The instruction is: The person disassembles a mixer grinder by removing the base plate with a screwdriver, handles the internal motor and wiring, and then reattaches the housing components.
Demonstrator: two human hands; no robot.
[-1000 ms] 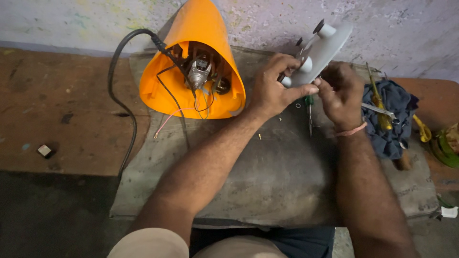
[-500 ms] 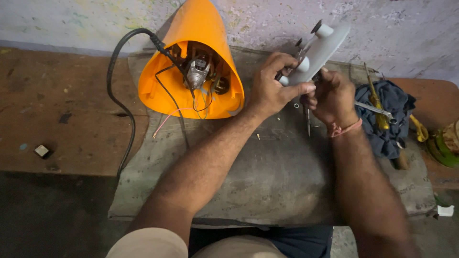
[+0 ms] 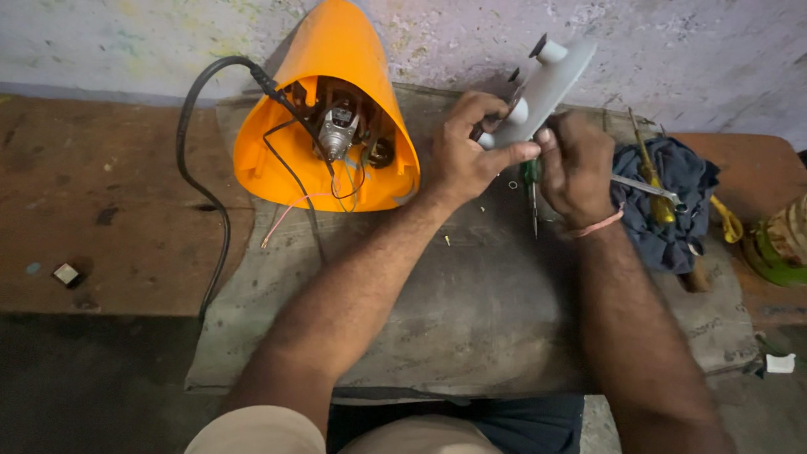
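Orange housing (image 3: 336, 84) lay open on its side on the bench, motor (image 3: 340, 130) and wiring exposed. Grey base plate (image 3: 542, 88) was off, held above the bench: left hand (image 3: 466, 155) fingers wrapped around it, right hand (image 3: 576, 164) closed on a green-handled screwdriver (image 3: 532, 189). Reassembly not yet done.

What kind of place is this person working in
Probably a small appliance repair bench. An opened orange housing lies on the stone slab with its motor and wires showing, a yellow-handled screwdriver rests on a dark rag, and the left hand and right hand hold a grey plastic part.
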